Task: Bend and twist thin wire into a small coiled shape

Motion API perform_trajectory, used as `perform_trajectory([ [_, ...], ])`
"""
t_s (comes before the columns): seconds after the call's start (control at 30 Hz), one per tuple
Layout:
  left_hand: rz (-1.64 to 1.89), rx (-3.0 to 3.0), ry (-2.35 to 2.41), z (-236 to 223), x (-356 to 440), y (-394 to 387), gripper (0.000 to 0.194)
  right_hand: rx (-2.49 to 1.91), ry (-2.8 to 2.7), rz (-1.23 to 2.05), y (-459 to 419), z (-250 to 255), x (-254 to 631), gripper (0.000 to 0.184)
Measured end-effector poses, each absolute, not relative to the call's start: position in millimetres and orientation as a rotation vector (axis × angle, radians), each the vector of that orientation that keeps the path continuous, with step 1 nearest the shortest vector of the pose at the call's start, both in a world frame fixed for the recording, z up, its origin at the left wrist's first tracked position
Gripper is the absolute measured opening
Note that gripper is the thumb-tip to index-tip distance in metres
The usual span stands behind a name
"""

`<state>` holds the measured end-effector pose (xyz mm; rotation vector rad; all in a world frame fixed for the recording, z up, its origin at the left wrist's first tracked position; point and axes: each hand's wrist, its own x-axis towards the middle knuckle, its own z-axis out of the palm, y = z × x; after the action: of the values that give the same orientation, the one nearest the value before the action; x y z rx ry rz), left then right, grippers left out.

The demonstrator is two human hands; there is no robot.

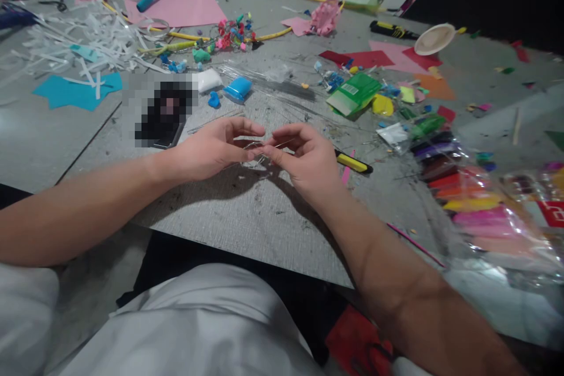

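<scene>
Silvery, hair-thin wires (261,158) cross between my fingertips, just above the grey, wood-grained tabletop (229,214), near its front edge. My left hand (205,150) has thumb and index finger closed on them, the other fingers loosely curled. My right hand (308,155) meets it from the other side, thumb and forefinger also pinching the wires; the two hands' fingertips are so near each other that I can't tell exactly which strand each one grips.

Just beside my right hand lies a black-and-yellow plastic cutter (356,163), partly hidden behind it, with a narrow pink strip (348,169) next to it. Beyond my left hand are a shiny blue packet (238,89), a small blue lump (214,100) and a soft white packet (208,80). A dark thing blurred into squares (165,111) lies to their left, near my left wrist.

Farther off, a tangle of white paper strips (88,41) spreads to the left, and a cluster of red, green and blue bits on wires (233,32) sits near a pink paper sheet (180,9). Over on the right is a clear plastic bag of many-coloured packets (480,205)
</scene>
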<state>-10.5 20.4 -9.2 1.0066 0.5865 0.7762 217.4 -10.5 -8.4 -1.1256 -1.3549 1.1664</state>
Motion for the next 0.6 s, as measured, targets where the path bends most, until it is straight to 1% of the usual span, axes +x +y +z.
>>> perform_trajectory([
  [0.17, 0.728, 0.974, 0.652, -0.3, -8.0, 16.4, 0.039, -1.099, -1.386, 1.226, -4.6, -11.2, 218.4, 0.054],
  [0.3, 0.657, 1.079, 0.749, 6.4, -8.9, 14.0, 0.036, -1.07, -1.346, 1.312, -0.7, -13.5, 220.4, 0.062],
  [0.37, 0.575, 1.125, 0.812, 9.9, -9.9, 13.6, 0.027, -1.089, -1.308, 1.284, 0.4, -12.9, 221.4, 0.066],
  [0.43, 0.497, 1.167, 0.86, 13.3, -10.6, 13.2, 0.026, -1.107, -1.266, 1.251, 1.7, -12.3, 222.1, 0.068],
  [0.53, 0.493, 1.222, 0.885, 16.3, -10.8, 12.8, 0.026, -1.111, -1.207, 1.28, 4.2, -13.6, 222.5, 0.065],
  [0.6, 0.504, 1.252, 0.891, 15.9, -11.0, 13.2, 0.024, -1.111, -1.189, 1.328, 5.4, -15.6, 222.2, 0.057],
])
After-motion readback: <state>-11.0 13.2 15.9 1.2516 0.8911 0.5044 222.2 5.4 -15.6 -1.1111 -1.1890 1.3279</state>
